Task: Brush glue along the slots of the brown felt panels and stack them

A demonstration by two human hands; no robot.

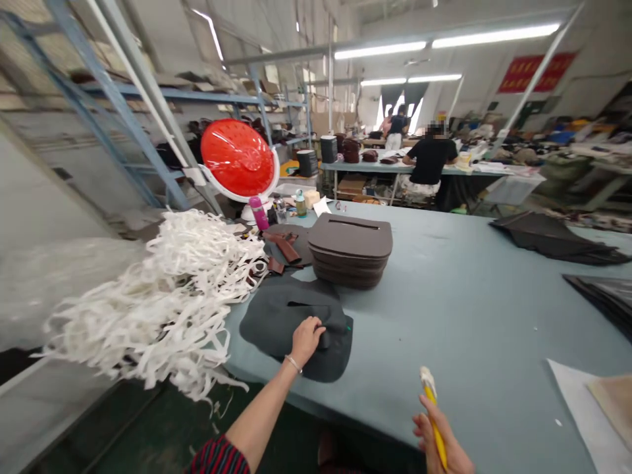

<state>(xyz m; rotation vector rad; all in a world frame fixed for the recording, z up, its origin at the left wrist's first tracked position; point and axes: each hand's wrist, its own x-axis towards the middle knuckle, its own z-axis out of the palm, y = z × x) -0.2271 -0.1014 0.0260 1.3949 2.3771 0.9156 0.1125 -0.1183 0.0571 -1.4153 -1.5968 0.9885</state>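
One brown stack [349, 253] and one white-strip heap [162, 306] flank the dark piece [271, 322] your left hand [307, 340] pinches; your right hand [450, 440] grips one brush [430, 394].

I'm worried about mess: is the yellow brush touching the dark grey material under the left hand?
Apart: the head view shows tabletop between the yellow brush and the dark grey material.
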